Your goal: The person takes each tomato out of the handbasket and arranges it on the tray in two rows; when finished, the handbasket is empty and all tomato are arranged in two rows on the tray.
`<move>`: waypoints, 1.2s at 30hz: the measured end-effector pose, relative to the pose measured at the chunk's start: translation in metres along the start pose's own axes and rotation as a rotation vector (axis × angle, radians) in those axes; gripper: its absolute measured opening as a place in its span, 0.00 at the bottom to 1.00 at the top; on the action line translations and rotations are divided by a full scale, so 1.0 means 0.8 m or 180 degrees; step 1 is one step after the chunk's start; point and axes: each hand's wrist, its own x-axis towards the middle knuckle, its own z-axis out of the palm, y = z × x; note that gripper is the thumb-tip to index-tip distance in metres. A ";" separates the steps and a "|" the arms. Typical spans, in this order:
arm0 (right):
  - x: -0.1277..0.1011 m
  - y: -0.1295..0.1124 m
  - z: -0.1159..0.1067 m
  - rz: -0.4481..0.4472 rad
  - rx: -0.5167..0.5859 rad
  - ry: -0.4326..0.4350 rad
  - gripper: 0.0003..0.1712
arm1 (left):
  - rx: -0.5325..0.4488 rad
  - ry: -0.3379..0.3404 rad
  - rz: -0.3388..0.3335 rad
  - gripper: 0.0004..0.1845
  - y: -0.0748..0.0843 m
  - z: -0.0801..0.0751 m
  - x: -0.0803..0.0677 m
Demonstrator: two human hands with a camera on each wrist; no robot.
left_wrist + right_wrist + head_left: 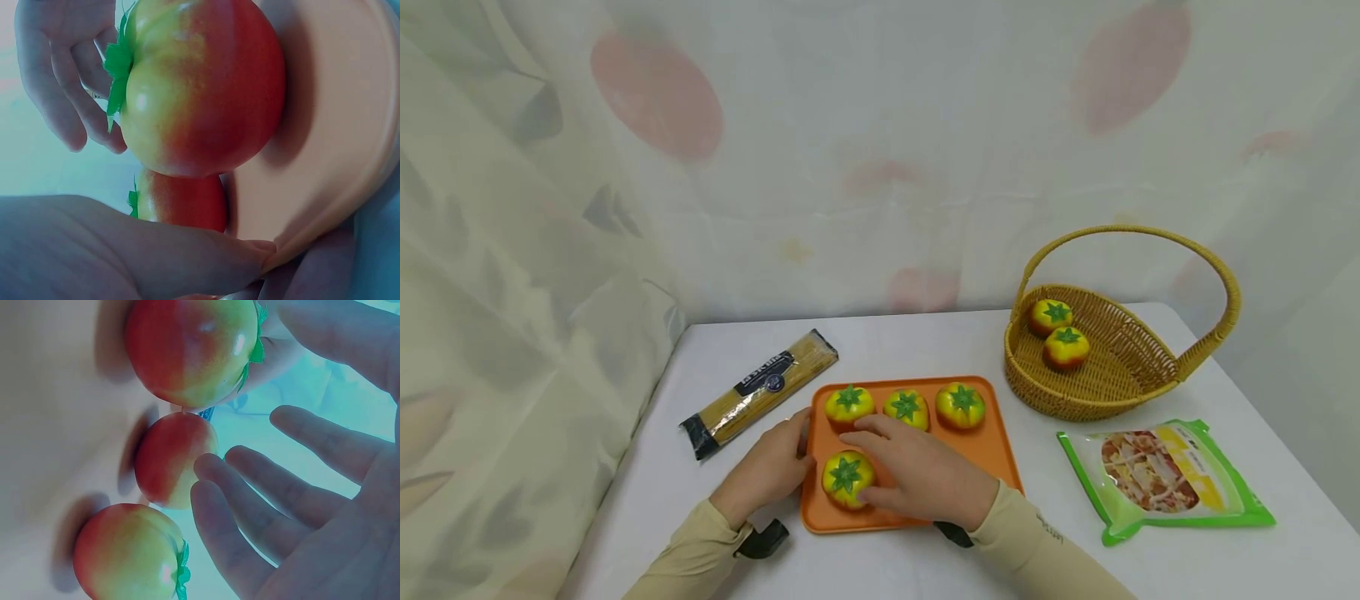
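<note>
An orange tray [992,454] bears several yellow-red toy tomatoes with green star-shaped tops. My left hand [769,467] pinches the tray's left rim; in the left wrist view its thumb [187,250] lies on the rim with fingers underneath. Over the tray, my right hand [928,471] is spread with fingers extended, beside the front-left tomato [847,479]. That tomato sits on the tray, and in the right wrist view a gap shows between it and the right thumb [344,331]. Along the tray's back stand a left tomato [850,405], a middle one [906,407] and a right one [960,406].
At the back right stands a wicker basket [1120,379] with a tall handle, holding two similar tomatoes [1066,348]. A green-edged food bag [1165,479] lies in front of it. A pack of dry noodles [760,392] lies diagonally left of the tray on the white table [925,342].
</note>
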 end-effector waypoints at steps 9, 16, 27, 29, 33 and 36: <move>0.000 0.001 0.001 0.0030 -0.0008 -0.0009 0.37 | 0.0010 0.0024 0.0037 0.40 0.001 0.001 -0.001; 0.000 0.002 0.000 0.0005 -0.0010 0.0012 0.37 | 0.0036 0.0038 0.0051 0.40 0.002 0.001 -0.002; -0.001 0.002 -0.003 0.0027 0.0061 -0.0012 0.37 | -0.0024 -0.0016 0.0007 0.40 0.003 -0.001 -0.001; -0.001 0.002 -0.003 0.0039 0.0046 -0.0015 0.37 | -0.0022 -0.0020 -0.0001 0.40 0.003 -0.002 -0.001; -0.001 0.002 -0.003 0.0047 0.0026 -0.0029 0.36 | 0.0009 -0.0011 0.0001 0.41 0.001 -0.001 -0.001; -0.001 0.002 -0.004 0.0042 0.0016 -0.0038 0.36 | -0.0004 -0.0020 -0.0004 0.41 0.001 -0.001 0.001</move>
